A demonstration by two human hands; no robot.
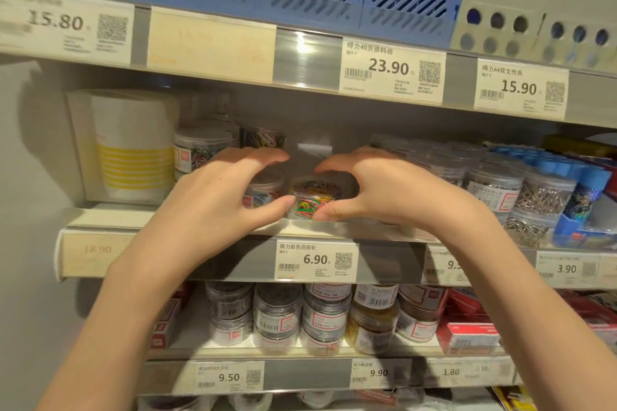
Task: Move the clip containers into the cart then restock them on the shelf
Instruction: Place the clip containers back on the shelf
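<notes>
Our left hand (213,197) and right hand (384,190) are spread, fingers arched, cupping either side of a clear clip container (312,198) of colored clips without clearly gripping it. It stands on the middle shelf (334,232), above the 6.90 price tag (317,260), beside another clip tub (265,190).

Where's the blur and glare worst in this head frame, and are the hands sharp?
Head view: the 15.80 price tag at top left is smeared; glare streaks the bare label strip; wide-angle bowing tilts the shelf edges; the left hand, right hand and colored clip container read sharp.
</notes>
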